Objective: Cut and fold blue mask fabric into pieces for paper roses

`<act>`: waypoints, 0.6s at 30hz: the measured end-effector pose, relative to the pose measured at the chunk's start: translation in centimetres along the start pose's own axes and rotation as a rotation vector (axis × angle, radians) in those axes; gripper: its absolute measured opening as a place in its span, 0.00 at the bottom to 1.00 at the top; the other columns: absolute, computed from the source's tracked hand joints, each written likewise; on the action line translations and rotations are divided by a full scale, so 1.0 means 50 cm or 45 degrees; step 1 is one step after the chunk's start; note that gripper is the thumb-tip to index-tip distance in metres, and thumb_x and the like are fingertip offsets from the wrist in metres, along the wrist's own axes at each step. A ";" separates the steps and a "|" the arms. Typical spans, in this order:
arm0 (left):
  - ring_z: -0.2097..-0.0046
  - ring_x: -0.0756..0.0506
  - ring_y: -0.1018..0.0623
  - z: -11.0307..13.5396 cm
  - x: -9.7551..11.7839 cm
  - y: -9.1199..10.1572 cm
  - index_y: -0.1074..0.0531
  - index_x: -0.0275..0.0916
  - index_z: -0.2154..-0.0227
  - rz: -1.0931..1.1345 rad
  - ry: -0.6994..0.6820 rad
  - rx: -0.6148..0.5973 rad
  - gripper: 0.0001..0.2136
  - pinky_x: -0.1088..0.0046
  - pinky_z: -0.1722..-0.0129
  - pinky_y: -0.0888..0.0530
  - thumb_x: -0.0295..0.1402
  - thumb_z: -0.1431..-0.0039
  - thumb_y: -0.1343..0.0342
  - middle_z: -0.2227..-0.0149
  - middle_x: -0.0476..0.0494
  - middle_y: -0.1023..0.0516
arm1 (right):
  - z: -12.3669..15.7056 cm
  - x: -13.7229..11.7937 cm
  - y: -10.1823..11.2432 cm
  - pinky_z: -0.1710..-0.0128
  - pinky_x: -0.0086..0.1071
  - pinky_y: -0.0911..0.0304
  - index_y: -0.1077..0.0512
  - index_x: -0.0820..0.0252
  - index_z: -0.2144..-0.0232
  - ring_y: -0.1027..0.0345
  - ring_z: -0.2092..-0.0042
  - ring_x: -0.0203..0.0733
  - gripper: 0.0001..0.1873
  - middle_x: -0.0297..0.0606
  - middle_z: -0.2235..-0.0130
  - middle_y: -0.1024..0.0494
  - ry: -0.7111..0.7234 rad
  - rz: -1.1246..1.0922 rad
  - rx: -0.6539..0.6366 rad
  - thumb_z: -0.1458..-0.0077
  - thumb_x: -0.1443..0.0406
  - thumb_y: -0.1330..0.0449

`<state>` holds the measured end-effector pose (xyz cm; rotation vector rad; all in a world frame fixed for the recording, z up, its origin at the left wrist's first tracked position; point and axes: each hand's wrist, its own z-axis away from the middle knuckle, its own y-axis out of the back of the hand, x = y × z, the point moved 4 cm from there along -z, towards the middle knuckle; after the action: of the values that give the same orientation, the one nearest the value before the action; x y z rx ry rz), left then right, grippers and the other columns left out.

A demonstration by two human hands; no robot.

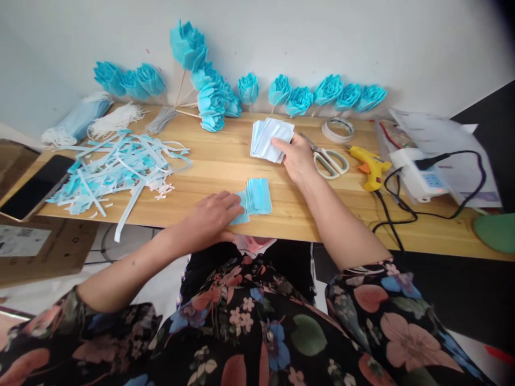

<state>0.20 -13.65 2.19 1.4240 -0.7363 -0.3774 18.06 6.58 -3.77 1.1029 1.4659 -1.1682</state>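
My right hand (300,155) is closed on a fanned stack of pale blue and white fabric pieces (272,140), held above the table with the thumb on top. My left hand (213,217) lies low near the table's front edge, fingers stretched out and thumb apart. Its fingertips touch a light blue piece (242,210), partly hidden under them. Beside that piece lies an overlapping row of blue fabric pieces (259,196). Scissors with pale handles (330,163) rest just right of my right hand.
Several blue fabric flowers (329,90) on sticks line the wall. Cut strips (120,171), a phone (36,185) and face masks (78,119) are at left. A tape roll (338,130), yellow glue gun (370,167) and corded white power socket (420,174) are at right.
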 end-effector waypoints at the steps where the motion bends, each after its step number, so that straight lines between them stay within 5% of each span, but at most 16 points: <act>1: 0.51 0.35 0.26 0.011 0.003 -0.015 0.28 0.36 0.56 -0.032 0.022 0.037 0.17 0.60 0.54 0.29 0.44 0.40 0.40 0.52 0.33 0.25 | 0.001 0.000 -0.003 0.51 0.53 0.28 0.26 0.59 0.62 0.25 0.50 0.54 0.19 0.42 0.58 0.18 -0.015 -0.016 -0.009 0.56 0.57 0.31; 6: 0.56 0.40 0.24 0.057 0.013 -0.029 0.26 0.38 0.63 0.109 0.039 0.219 0.08 0.62 0.57 0.27 0.28 0.35 0.51 0.58 0.36 0.22 | 0.008 -0.001 -0.014 0.53 0.52 0.27 0.26 0.59 0.62 0.25 0.49 0.57 0.23 0.44 0.59 0.18 -0.067 -0.024 -0.031 0.59 0.53 0.30; 9: 0.62 0.45 0.22 0.070 0.003 0.017 0.25 0.40 0.64 0.342 0.035 0.290 0.11 0.68 0.62 0.25 0.27 0.34 0.53 0.65 0.42 0.20 | 0.013 -0.003 -0.017 0.55 0.50 0.26 0.26 0.59 0.63 0.25 0.51 0.55 0.22 0.42 0.61 0.18 -0.100 -0.016 -0.047 0.59 0.53 0.31; 11: 0.64 0.46 0.21 0.063 -0.019 0.067 0.24 0.42 0.64 0.447 0.154 0.497 0.07 0.71 0.65 0.25 0.32 0.35 0.48 0.66 0.44 0.19 | 0.018 -0.009 -0.020 0.56 0.48 0.26 0.26 0.59 0.64 0.24 0.54 0.53 0.21 0.40 0.62 0.18 -0.107 -0.003 -0.067 0.58 0.54 0.32; 15: 0.67 0.47 0.22 -0.015 -0.059 0.127 0.22 0.41 0.65 0.454 0.317 0.668 0.08 0.73 0.66 0.26 0.36 0.38 0.44 0.68 0.46 0.19 | 0.026 -0.022 -0.025 0.62 0.42 0.28 0.26 0.58 0.66 0.25 0.62 0.47 0.17 0.35 0.67 0.20 -0.082 0.049 -0.088 0.57 0.55 0.33; 18: 0.66 0.47 0.23 -0.110 -0.087 0.118 0.21 0.38 0.63 0.465 0.233 0.652 0.09 0.72 0.63 0.27 0.35 0.38 0.45 0.66 0.45 0.18 | 0.028 -0.026 -0.029 0.63 0.37 0.29 0.27 0.57 0.67 0.27 0.65 0.42 0.18 0.32 0.69 0.20 -0.055 0.080 -0.101 0.59 0.53 0.32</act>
<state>-0.44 -5.87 7.01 1.7267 -0.9628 0.2425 17.03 4.89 -2.45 1.0560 1.4222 -1.0745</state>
